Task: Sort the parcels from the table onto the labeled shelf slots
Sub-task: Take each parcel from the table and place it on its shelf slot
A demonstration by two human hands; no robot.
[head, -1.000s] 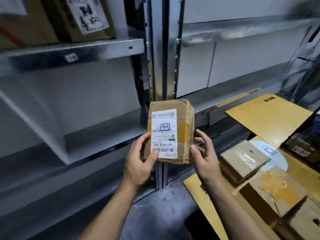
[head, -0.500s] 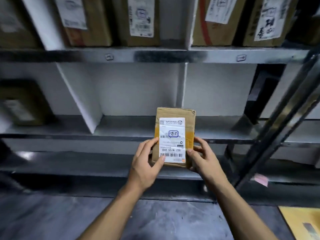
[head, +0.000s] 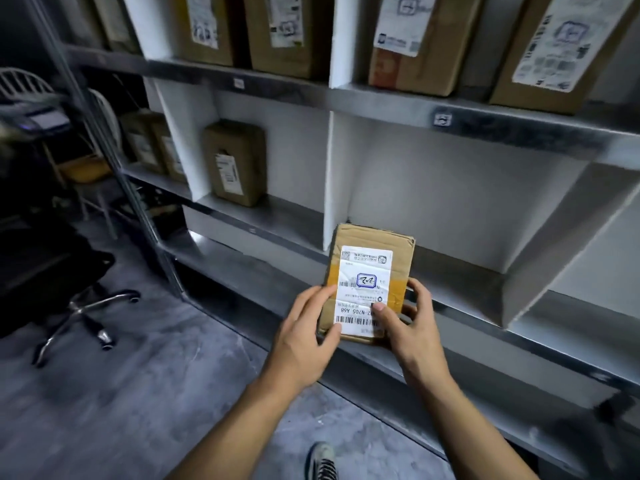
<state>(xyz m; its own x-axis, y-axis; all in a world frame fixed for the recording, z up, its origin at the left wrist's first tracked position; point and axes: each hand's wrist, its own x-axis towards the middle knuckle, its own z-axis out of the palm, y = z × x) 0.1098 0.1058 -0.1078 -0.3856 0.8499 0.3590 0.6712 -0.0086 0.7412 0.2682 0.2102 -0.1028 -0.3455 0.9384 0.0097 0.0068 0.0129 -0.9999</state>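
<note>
I hold a small brown cardboard parcel point(head: 398, 251) with a white shipping label, upright, in front of the metal shelf point(head: 467, 299). My left hand point(head: 304, 330) grips its lower left edge, thumb on the label. My right hand point(head: 412, 327) grips its lower right side, thumb on the label too. The parcel hangs just before an open slot bounded by white dividers point(head: 330, 181). A small slot tag point(head: 442, 119) sits on the shelf rail above that slot.
Another parcel point(head: 235, 161) stands in the slot to the left, with more further left point(head: 152, 143). Several labeled boxes point(head: 412, 39) fill the upper shelf. A black office chair point(head: 62, 271) stands on the grey floor at left. My shoe point(head: 322, 459) shows below.
The view has swung left along the shelf, away from the table with parcels. Both hands still hold the same parcel, now before a slot in the left shelf unit.
</note>
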